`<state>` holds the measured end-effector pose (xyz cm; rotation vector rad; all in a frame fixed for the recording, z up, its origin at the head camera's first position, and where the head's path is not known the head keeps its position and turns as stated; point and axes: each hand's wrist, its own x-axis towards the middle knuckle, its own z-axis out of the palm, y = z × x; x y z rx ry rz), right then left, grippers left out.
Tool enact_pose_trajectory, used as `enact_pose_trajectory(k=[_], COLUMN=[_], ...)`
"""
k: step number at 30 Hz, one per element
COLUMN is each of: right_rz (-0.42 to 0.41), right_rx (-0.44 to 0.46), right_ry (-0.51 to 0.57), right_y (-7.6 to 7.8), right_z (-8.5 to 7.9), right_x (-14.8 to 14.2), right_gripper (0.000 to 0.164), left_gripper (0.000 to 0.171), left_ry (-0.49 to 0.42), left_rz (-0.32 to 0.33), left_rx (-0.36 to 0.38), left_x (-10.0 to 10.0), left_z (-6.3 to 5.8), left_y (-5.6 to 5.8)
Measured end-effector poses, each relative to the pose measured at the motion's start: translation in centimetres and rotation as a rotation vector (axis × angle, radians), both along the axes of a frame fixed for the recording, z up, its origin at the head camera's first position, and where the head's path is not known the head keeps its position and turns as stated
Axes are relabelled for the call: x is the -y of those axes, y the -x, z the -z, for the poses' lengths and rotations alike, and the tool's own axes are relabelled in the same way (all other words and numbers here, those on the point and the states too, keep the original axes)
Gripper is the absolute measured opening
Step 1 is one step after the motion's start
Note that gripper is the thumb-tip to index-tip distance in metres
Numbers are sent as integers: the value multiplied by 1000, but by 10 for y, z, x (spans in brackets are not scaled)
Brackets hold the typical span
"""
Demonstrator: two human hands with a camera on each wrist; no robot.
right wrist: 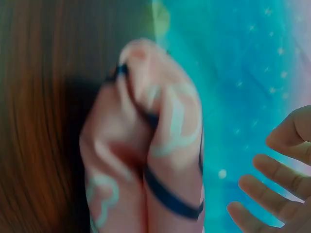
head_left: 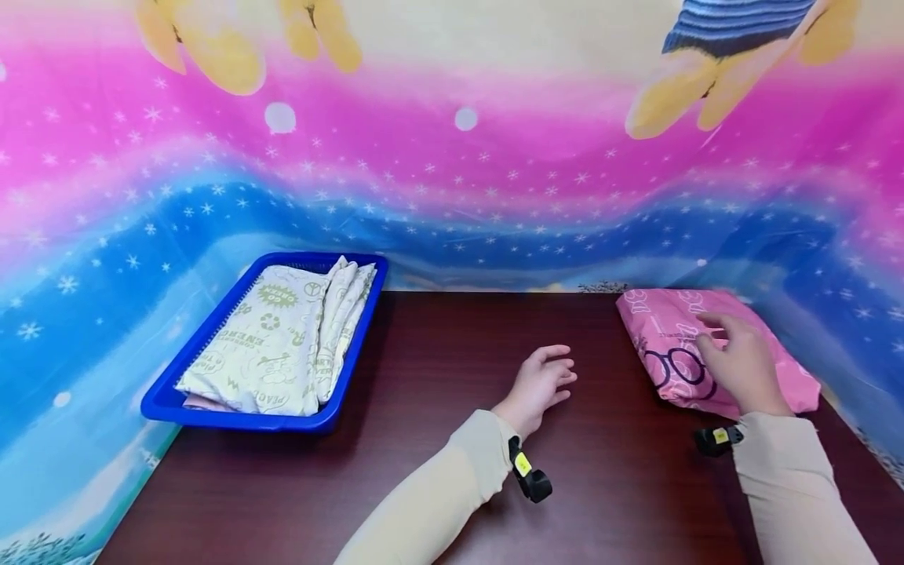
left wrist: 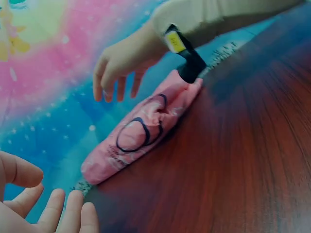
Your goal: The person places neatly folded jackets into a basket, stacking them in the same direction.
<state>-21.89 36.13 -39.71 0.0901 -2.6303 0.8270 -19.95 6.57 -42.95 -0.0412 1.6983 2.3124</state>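
Observation:
A folded pink cloth item (head_left: 653, 329), printed with white outlines and dark blue rings, lies at the right rear of the table. My right hand (head_left: 749, 365) hovers over it with loosely bent fingers and holds nothing. In the left wrist view, a gap shows between those fingers (left wrist: 111, 80) and the pink cloth item (left wrist: 129, 138). The right wrist view shows its bunched folds (right wrist: 141, 126) close up, beside my spread fingers (right wrist: 272, 189). Over the middle of the table is my left hand (head_left: 538, 384), its fingers relaxed and holding nothing, left of the pink item.
A blue plastic basket (head_left: 349, 392) stands at the left rear of the dark wood table (head_left: 452, 439). Folded white cloth with green print (head_left: 261, 345) fills it. A colourful printed curtain (head_left: 452, 204) borders the table behind and at both sides.

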Motion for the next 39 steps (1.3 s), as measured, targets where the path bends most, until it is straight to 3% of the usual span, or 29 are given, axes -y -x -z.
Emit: enact_pose_trajectory(k=[11,19,25,32,39], right_rz=[86,116,59,-19,-56], right_rx=[116,291,398,519,512], right_ry=[-109,-143,-207,-129,-95], right_y=[18,25,26,27,24], right_z=[8,12,17,19,22], right_x=[-53,-87,-98,-96,-84], right_gripper=[48,71,88,100,100], left_gripper=[40,51,55,58,57], left_ry=[16,45,52,53,43], left_rz=[162,287,331,365,338], left_rx=[-38,-47,-38,-28,-18], left_x=[-27,-34,-36,-35,-33], left_z=[4,4,5,7,14], left_y=[-5,-2,0,5,13])
